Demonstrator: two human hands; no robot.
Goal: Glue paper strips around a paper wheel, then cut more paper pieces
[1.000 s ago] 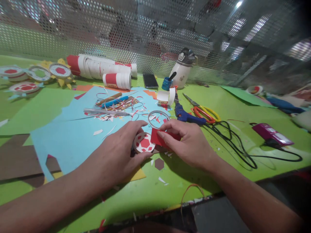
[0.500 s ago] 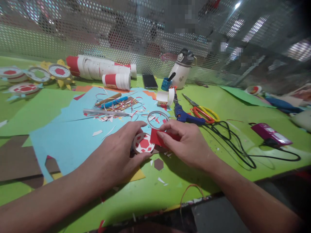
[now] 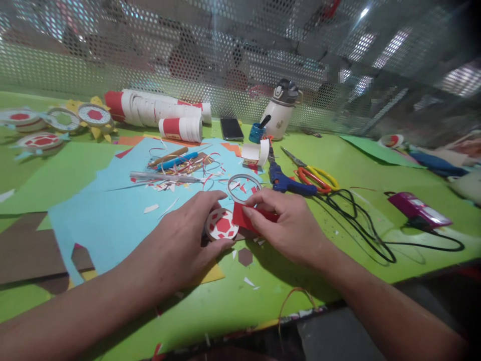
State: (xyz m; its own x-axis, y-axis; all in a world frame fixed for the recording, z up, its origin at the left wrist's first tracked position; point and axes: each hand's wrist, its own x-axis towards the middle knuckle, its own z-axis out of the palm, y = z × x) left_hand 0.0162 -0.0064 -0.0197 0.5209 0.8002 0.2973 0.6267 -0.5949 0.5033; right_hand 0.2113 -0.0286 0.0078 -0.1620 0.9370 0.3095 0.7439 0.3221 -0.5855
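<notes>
Hands meet at the middle of the green bench point(image 3: 330, 165): the left hand point(image 3: 188, 235) keeps its grip clamped on a round paper disc point(image 3: 221, 224) patterned red and white, the right hand point(image 3: 289, 225) stays pinched on a red paper piece point(image 3: 250, 216) touching the disc's right edge. No writing is readable. Little has shifted since before. Open bench lies near the front edge; scissors point(image 3: 313, 173) and a glue gun point(image 3: 287, 180) lie just beyond.

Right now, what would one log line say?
left hand: holds round paper disc | right hand: pinches red paper piece | surface: green table
</notes>
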